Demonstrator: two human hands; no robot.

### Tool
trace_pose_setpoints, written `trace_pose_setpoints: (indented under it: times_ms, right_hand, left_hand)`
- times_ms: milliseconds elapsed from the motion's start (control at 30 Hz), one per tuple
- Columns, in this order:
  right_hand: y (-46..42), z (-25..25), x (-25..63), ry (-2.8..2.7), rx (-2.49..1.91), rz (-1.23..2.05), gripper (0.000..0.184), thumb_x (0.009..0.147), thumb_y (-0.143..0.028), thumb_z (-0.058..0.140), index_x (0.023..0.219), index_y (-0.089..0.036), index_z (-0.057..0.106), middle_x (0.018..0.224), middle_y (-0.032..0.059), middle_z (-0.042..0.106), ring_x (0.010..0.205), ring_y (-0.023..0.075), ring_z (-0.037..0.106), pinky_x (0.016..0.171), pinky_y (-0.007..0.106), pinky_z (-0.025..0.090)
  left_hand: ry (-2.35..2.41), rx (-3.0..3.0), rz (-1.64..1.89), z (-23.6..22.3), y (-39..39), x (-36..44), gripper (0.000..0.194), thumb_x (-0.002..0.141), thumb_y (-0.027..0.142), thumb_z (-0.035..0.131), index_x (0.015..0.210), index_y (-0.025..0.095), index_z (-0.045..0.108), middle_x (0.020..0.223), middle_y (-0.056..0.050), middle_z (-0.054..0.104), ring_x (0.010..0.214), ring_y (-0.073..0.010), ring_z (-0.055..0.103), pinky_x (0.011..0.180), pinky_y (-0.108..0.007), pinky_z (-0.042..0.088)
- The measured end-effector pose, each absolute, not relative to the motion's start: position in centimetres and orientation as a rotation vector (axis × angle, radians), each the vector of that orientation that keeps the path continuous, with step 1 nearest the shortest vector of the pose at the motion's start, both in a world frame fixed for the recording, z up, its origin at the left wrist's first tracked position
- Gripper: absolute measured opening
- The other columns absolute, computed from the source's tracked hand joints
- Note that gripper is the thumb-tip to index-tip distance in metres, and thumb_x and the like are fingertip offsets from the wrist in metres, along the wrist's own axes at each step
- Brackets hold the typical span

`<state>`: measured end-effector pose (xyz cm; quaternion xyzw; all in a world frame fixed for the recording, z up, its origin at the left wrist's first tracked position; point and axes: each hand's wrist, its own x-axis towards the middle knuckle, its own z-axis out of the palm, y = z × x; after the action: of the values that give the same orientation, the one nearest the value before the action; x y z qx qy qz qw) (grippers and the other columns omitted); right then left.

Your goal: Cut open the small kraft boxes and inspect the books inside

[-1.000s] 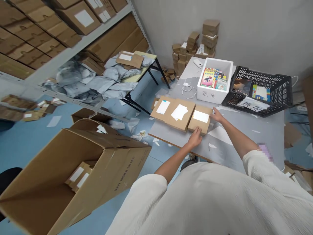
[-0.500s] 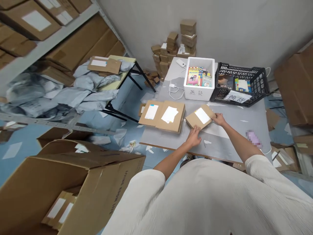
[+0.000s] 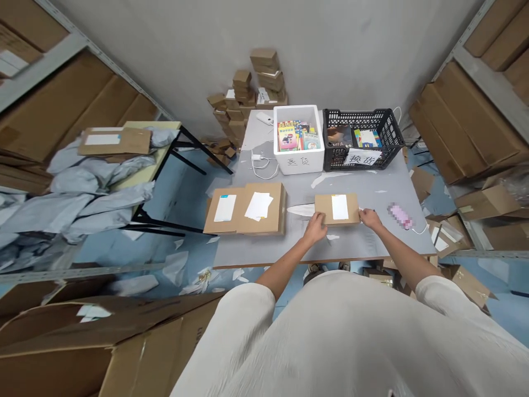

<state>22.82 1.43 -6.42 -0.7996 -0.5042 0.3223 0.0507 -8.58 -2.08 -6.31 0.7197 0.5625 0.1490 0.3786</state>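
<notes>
A flat brown cardboard parcel with a white label lies in front of me on the grey table. My left hand is closed on its near left corner. With bent fingers, my right hand grips its right edge near the near corner; the fingertips are partly hidden. Left of the parcel, a white strip of paper lies on the tabletop. Farther left are two more brown parcels, one with a white label and one with loose white papers on top.
A white foam box of books and a black crate stand at the back. A pink blurred object with a cable lies at right. A big open carton stands at lower left. Grey bags are piled at left.
The parcel has turned from a slant to nearly square with the table's front edge, both hands still on it. My view has swung to the right.
</notes>
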Motion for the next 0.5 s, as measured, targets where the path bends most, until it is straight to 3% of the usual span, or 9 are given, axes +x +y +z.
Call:
trace_pose_setpoints:
  times_ms: [67, 133, 233, 300, 400, 500]
  right_hand:
    - [1.2, -6.5, 23.0, -1.452, -2.384, 1.034, 0.038, 0.103, -0.05, 0.052, 0.097, -0.02, 0.076, 0.108, 0.0212, 0.082, 0.117, 0.0402, 0.073, 0.102, 0.049, 0.056]
    - [1.5, -6.4, 22.7, -1.364, -2.319, 1.046, 0.037, 0.101, -0.048, 0.057, 0.114, -0.019, 0.077, 0.122, 0.0205, 0.081, 0.125, 0.0386, 0.072, 0.108, 0.048, 0.054]
    - [2.5, -6.1, 21.9, -1.3, -2.232, 1.046, 0.057, 0.098, -0.045, 0.061, 0.149, -0.02, 0.066, 0.152, 0.0177, 0.071, 0.136, 0.0324, 0.068, 0.117, 0.043, 0.052]
    - [3.0, -5.9, 21.3, -1.195, -2.141, 1.11, 0.074, 0.095, -0.044, 0.065, 0.164, -0.02, 0.054, 0.163, 0.0171, 0.063, 0.14, 0.0306, 0.067, 0.12, 0.041, 0.05]
    - [3.2, -5.8, 20.9, -1.021, -2.01, 1.241, 0.089, 0.091, -0.044, 0.069, 0.173, -0.02, 0.044, 0.162, 0.0151, 0.065, 0.142, 0.0305, 0.066, 0.123, 0.039, 0.049]
    - [3.4, -5.7, 21.6, -0.976, -2.016, 1.167, 0.087, 0.092, -0.052, 0.069, 0.171, -0.023, 0.047, 0.151, 0.012, 0.072, 0.136, 0.0309, 0.069, 0.119, 0.04, 0.052]
  left_hand:
    - [1.524, 1.745, 0.423, -6.2, -1.6, -8.7, 0.063, 0.093, 0.016, 0.062, 0.155, 0.021, 0.054, 0.161, -0.017, 0.05, 0.145, -0.0364, 0.061, 0.126, -0.051, 0.05]
    - [1.612, 1.663, 0.475, -6.1, -0.8, -8.7, 0.063, 0.092, 0.013, 0.062, 0.154, 0.018, 0.052, 0.162, -0.019, 0.049, 0.147, -0.0385, 0.058, 0.127, -0.052, 0.048]
    - [1.67, 1.6, 0.523, -5.8, 1.1, -8.2, 0.067, 0.091, 0.013, 0.063, 0.156, 0.016, 0.047, 0.161, -0.02, 0.052, 0.156, -0.0361, 0.05, 0.131, -0.049, 0.042]
    - [1.67, 1.448, 0.594, -5.7, 2.3, -7.8, 0.073, 0.09, 0.015, 0.067, 0.16, 0.019, 0.045, 0.159, -0.018, 0.057, 0.153, -0.0339, 0.055, 0.128, -0.047, 0.045]
    - [1.588, 1.177, 0.679, -5.6, 3.4, -7.1, 0.082, 0.086, 0.016, 0.072, 0.163, 0.022, 0.045, 0.152, -0.014, 0.067, 0.139, -0.0312, 0.066, 0.121, -0.043, 0.05]
    - [1.587, 1.057, 0.754, -5.2, 3.8, -6.5, 0.084, 0.09, 0.022, 0.072, 0.168, 0.022, 0.041, 0.154, -0.014, 0.066, 0.133, -0.028, 0.069, 0.115, -0.038, 0.053]
